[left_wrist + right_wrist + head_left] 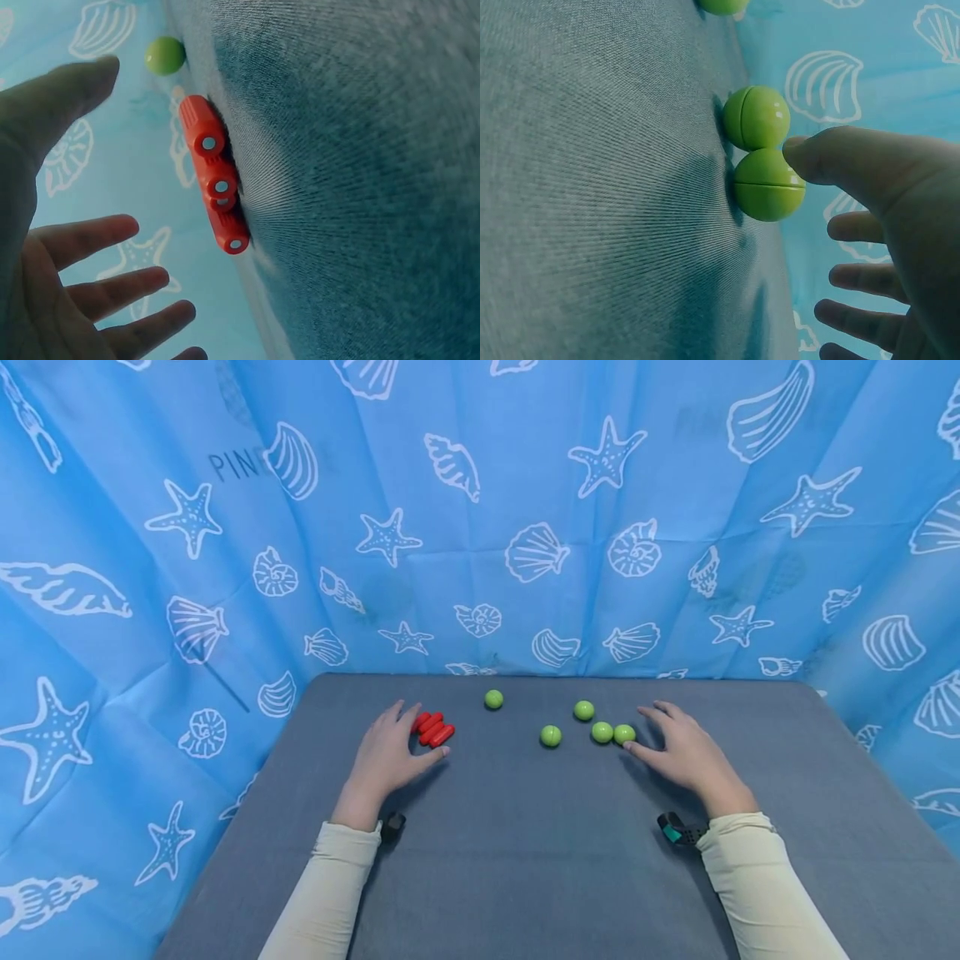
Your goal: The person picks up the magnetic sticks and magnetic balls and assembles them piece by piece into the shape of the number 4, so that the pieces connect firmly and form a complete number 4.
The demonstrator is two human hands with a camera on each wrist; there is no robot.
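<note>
Several short red rods with rounded ends (441, 735) lie side by side in a small cluster at the left of the table. Around their left side spreads my left hand (386, 756), fingers apart, holding nothing; the left wrist view shows a gap between it and the red rods (222, 184). Toward the right, two green balls (602, 732) touch each other. My right hand (686, 753) hovers just right of this pair with fingers spread and nothing held. In the right wrist view its thumb overlaps the lower green ball (769, 199); contact cannot be told.
Between the hands, more green balls lie apart: one at the back (493, 699), one at the middle (551, 736), one behind the pair (583, 711). A blue curtain with white shells (480, 568) hangs behind the grey cloth-covered table (525, 877).
</note>
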